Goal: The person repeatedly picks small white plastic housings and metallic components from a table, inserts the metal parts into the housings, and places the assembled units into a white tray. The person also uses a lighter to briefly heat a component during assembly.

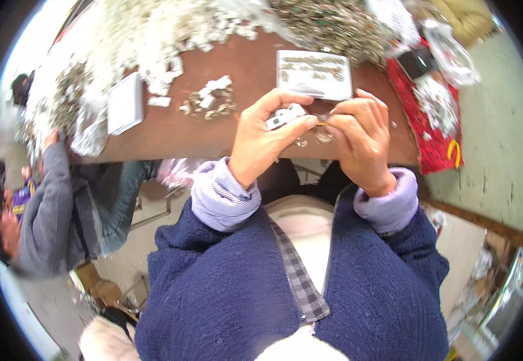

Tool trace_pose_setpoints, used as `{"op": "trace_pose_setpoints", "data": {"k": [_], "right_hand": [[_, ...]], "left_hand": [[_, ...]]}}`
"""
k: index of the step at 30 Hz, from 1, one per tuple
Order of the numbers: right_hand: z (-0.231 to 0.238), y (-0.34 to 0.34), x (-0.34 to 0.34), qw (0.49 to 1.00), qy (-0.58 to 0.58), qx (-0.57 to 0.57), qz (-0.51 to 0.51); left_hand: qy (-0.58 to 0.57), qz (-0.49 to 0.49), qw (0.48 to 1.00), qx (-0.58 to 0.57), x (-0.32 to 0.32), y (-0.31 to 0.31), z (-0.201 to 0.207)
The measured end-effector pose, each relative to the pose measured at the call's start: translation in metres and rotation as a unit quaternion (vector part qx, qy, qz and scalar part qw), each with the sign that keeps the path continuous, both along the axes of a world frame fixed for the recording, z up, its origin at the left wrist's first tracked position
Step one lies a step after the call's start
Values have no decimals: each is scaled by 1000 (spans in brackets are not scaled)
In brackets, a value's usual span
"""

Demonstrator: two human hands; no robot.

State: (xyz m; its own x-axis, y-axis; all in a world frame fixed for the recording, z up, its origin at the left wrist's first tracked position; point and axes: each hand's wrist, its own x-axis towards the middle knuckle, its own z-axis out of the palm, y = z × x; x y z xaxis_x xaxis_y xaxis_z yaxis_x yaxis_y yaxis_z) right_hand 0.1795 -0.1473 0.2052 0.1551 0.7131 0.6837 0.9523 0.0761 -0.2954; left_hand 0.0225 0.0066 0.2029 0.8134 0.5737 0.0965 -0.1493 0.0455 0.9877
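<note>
My left hand (pixel 260 133) is closed around some small white pieces (pixel 285 115) with dark square spots, held between thumb and fingers over the table's near edge. My right hand (pixel 364 133) is closed in a pinch beside the left thumb tip. Its fingertips meet a thin, small item there, too small to name. Just beyond both hands lies a white tray (pixel 315 90) bearing rows of small metal pieces (pixel 315 67). A few shiny loose bits (pixel 324 138) rest below the fingertips, near the table edge.
On the brown table (pixel 243 69) are a small heap of metal and white pieces (pixel 210 102), a white box (pixel 126 103), a large white pile (pixel 153 36) and a metal pile (pixel 333 27). A red bag (pixel 415 123) lies right. Another person (pixel 62 210) works at left.
</note>
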Motion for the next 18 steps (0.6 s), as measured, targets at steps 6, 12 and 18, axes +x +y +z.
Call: {"op": "trace_pose_setpoints", "data": {"k": [6, 12, 18], "right_hand": [[-17, -6, -16, 832, 548, 4, 92], [-19, -21, -8, 766, 629, -41, 126], [-18, -23, -6, 783, 610, -65, 101]], "left_hand": [[245, 192, 766, 562, 0, 73, 0], [314, 182, 690, 626, 7, 77, 3], [413, 269, 671, 554, -28, 146, 11]]}}
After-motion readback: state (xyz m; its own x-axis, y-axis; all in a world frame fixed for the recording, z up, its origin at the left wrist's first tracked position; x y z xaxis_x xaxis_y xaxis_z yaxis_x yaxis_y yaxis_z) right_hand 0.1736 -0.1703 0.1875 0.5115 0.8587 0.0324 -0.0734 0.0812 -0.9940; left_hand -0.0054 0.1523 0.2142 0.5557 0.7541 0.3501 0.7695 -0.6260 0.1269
